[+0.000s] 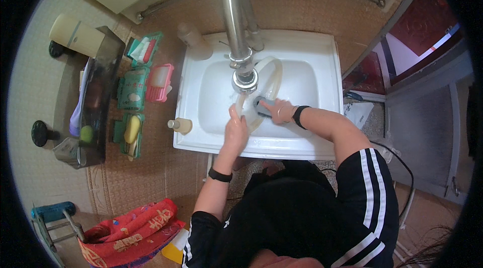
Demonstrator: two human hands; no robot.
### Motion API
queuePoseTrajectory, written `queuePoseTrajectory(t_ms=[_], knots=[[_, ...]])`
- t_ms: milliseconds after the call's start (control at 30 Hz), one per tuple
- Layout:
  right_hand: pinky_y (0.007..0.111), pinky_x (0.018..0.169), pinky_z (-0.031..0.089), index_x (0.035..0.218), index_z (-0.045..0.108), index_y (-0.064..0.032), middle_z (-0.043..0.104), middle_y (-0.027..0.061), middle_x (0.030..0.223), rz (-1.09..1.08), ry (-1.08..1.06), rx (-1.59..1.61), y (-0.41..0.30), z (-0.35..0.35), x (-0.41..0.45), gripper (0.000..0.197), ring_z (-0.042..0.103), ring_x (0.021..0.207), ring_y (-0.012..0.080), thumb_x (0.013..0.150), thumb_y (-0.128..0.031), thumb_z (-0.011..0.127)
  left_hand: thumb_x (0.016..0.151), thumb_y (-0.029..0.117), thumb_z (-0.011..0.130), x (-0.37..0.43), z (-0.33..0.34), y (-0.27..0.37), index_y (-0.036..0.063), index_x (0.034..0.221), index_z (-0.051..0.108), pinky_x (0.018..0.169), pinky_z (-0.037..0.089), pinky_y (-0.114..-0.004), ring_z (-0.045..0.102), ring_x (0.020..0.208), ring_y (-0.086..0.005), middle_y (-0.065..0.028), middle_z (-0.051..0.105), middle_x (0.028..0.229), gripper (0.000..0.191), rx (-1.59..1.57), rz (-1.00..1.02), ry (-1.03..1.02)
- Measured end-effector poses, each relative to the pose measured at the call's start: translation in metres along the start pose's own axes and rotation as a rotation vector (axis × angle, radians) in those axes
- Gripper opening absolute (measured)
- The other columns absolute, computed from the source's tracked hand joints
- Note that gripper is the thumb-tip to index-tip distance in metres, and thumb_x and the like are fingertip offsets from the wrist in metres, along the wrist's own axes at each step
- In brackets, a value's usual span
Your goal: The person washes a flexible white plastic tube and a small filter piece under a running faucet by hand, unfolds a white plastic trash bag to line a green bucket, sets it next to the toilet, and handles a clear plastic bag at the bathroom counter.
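A white ceramic washbasin [317, 98] is in front of me, under a tall curved metal faucet [236, 15]. A loop of translucent, yellowish hose [278, 73] lies in the bowl. My left hand [237, 132] grips one stretch of this hose just below the faucet's outlet [245, 81]. My right hand [280, 110] holds a grey scrubbing tool [265, 107], perhaps a brush, down in the bowl beside the hose. Its underside is hidden, and I cannot tell whether it touches the basin.
A beige pump bottle [183, 126] stands on the basin's left rim, a cloudy bottle [194, 41] at its back left corner. Wall-mounted soap dishes [160, 83] and a dark translucent storage box [96, 105] line the left wall. Lower left hangs a red towel [132, 232]. A grey door [419, 132] is at right.
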State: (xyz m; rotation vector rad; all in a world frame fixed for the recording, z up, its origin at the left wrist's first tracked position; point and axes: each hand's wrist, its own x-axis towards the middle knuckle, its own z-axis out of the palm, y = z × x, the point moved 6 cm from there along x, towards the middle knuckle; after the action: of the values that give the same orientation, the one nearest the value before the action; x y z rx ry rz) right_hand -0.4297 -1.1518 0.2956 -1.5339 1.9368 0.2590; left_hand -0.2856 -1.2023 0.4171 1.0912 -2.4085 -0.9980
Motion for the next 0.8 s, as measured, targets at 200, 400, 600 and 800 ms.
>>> queuePoseTrajectory(t_ms=[200,400,600,800], knots=[[0.039,0.071,0.045,0.135,0.017,-0.0342,0.047,0.0168,0.108,0.277,0.305,-0.406,0.044,-0.040,0.017,0.062,0.054,0.090,0.0297,0.082,-0.016,0.044,0.077,0.005,0.052,0.027,-0.009,0.011,0.0017,0.121,0.020,0.061,0.043,-0.047,0.055,0.074,-0.0448,-0.0279,0.056,0.075,0.054,0.024,0.009,-0.111],[0.041,0.083,0.043,0.136,0.014,-0.0255,0.043,0.0246,0.116,0.047,-0.010,0.070,0.013,0.044,0.049,0.072,0.050,0.100,0.0386,0.075,-0.016,0.050,0.079,0.006,0.052,-0.011,0.025,-0.001,0.0027,0.118,0.028,0.066,0.045,-0.039,0.057,0.077,-0.0390,-0.0221,0.057,0.082,0.046,-0.162,0.063,0.051],[0.041,0.073,0.044,0.134,0.016,-0.0308,0.047,0.0224,0.108,0.028,0.109,0.073,0.002,0.001,0.012,0.069,0.053,0.094,0.0375,0.076,-0.017,0.050,0.082,0.008,0.048,0.008,-0.006,0.004,0.0023,0.105,0.031,0.060,0.039,-0.051,0.053,0.073,-0.0460,-0.0291,0.055,0.076,0.029,0.060,-0.050,-0.028],[0.041,0.072,0.045,0.135,0.017,-0.0297,0.048,0.0203,0.103,0.178,0.415,-0.492,0.049,-0.050,0.017,0.068,0.055,0.090,0.0350,0.077,-0.017,0.050,0.078,0.009,0.055,0.030,-0.008,0.001,0.0022,0.110,0.029,0.067,0.043,-0.046,0.055,0.077,-0.0432,-0.0278,0.056,0.079,0.041,-0.066,-0.108,-0.091]])
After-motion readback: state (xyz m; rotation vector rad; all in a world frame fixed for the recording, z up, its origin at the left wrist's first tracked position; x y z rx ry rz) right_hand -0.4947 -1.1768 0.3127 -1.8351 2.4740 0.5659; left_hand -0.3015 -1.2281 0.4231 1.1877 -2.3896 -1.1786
